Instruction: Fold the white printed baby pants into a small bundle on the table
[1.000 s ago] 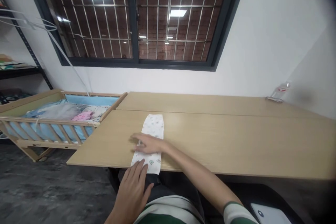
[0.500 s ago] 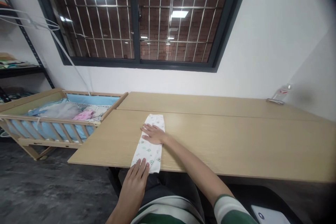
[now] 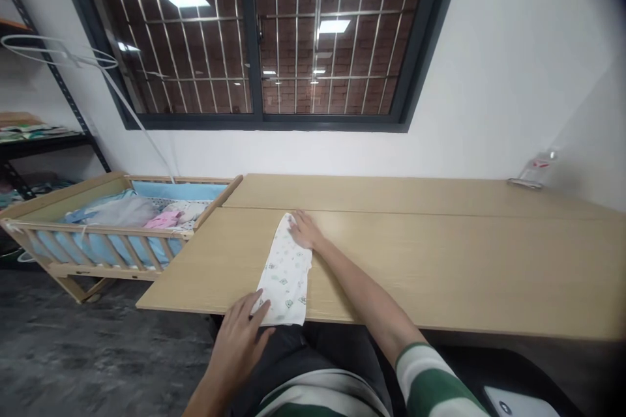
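Note:
A white cloth with a small printed pattern lies in a narrow folded strip on the wooden table, its near end at the table's front edge. My right hand rests on the cloth's far right corner, fingers stretched out and lying low. At the near left corner, my left hand touches the cloth with its fingertips; its fingers are spread and the thumb stands apart. The cloth's far corner is partly covered by my right fingers.
The table has a seam along its back. To its left stands a wooden crib with blue lining and fabrics inside. A clear plastic item sits at the back right. A phone-like white device lies at lower right.
My right hand has slid from the cloth's middle to its far right corner. My left hand has shifted slightly left, fingers spreading. The cloth's far end now looks rounded and skewed.

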The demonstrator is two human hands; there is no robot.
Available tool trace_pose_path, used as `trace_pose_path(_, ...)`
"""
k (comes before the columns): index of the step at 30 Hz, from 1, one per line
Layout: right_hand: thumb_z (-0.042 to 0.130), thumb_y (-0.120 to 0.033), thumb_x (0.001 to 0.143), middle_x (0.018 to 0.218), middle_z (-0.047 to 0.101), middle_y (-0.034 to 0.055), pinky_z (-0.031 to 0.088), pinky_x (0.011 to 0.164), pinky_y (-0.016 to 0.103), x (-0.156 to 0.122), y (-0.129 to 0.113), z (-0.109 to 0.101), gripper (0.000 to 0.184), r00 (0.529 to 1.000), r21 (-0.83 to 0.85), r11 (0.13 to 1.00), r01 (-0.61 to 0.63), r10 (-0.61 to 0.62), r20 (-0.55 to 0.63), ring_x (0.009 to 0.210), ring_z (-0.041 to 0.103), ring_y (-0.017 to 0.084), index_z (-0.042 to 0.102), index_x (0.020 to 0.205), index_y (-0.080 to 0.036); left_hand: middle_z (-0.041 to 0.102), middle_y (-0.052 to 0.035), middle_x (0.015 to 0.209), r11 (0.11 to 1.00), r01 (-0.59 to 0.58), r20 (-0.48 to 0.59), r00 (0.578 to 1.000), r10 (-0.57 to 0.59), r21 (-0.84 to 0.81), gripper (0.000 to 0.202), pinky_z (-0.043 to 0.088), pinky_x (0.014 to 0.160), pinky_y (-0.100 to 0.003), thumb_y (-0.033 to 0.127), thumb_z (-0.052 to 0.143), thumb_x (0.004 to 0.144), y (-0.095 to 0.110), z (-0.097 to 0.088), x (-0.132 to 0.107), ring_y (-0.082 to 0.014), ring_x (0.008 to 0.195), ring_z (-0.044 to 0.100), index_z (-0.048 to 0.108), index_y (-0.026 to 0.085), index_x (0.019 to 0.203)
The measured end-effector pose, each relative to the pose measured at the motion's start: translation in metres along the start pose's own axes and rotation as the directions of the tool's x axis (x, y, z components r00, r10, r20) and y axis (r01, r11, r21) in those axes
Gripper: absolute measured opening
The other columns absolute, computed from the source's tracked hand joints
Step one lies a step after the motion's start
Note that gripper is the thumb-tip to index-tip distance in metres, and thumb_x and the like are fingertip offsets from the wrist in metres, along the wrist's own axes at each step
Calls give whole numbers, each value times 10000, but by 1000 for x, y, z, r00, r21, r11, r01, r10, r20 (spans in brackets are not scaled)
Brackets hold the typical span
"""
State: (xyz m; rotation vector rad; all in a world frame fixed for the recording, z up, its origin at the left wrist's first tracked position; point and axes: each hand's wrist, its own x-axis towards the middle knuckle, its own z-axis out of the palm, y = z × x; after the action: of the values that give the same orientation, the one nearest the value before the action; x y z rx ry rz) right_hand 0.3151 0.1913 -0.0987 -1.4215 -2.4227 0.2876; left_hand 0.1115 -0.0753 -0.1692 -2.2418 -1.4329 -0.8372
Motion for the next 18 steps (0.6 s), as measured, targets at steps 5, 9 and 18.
trace_pose_path(5,421,-299,1021,1291,663,144,424,1047,369,-62,-20,-26,358,979,198,966,167,-138,-152,1207,597,248,631,1265,-143,673,-91,1305,995,-67,-18,998,66,-72,340,545,987,-407,209,485,1001,-20,-6,-8,-234,1177,646,579,260,1324)
trace_pose_path(9,416,-337,1042,1015,742,77,496,822,309,-133,-52,-48,327,936,296,896,331,-351,16,879,675,198,701,1107,-190,680,-87,1296,993,-91,-21,996,90,-77,377,514,1030,-384,112,452,989,-9,-6,-4,-211,1194,636,586,237,1319)
trace_pose_path(18,616,-298,962,1224,670,128,494,949,383,-227,-81,-8,320,860,-145,851,506,-510,10,1128,617,260,609,1258,-175,728,-58,1202,994,-103,-42,994,101,-45,366,462,999,-408,50,432,978,9,-1,8,-204,1115,659,646,223,1219)
